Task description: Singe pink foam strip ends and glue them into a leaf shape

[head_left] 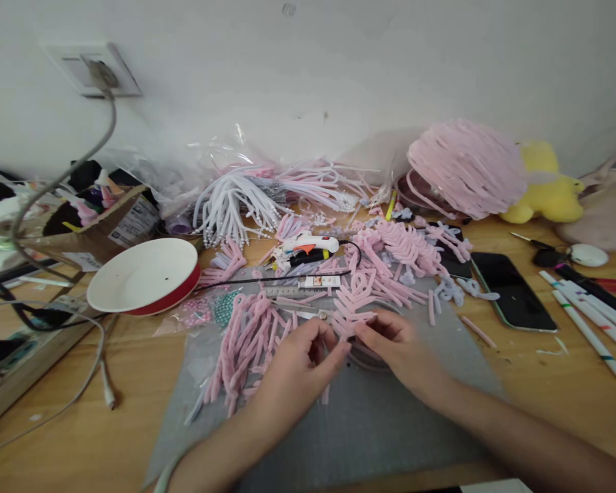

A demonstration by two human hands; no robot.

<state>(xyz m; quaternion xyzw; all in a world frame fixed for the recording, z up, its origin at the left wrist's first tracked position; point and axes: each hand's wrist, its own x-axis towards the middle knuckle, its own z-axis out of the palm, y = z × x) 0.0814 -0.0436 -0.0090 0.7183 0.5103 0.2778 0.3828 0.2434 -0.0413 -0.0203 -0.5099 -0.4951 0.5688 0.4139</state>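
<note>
My left hand (300, 366) and my right hand (398, 346) meet over a grey mat (369, 424) on the wooden desk. Both have their fingers curled and pinched on a pink pipe cleaner piece (346, 327) between them. A heap of bent pink pipe cleaners (246, 342) lies just left of my left hand. More folded pink pieces (390, 263) are spread beyond my right hand. A round clear ring, perhaps tape (369, 359), lies partly under my right hand.
A white glue gun (308, 248) and a ruler (302, 291) lie behind the hands. A red-rimmed white reel (144, 277) sits left, a phone (513, 291) and pens (590, 322) right. White pipe cleaners (236, 205), a pink pipe-cleaner dome (467, 168) and a yellow plush (544, 185) line the wall. Cables (82, 383) trail at left.
</note>
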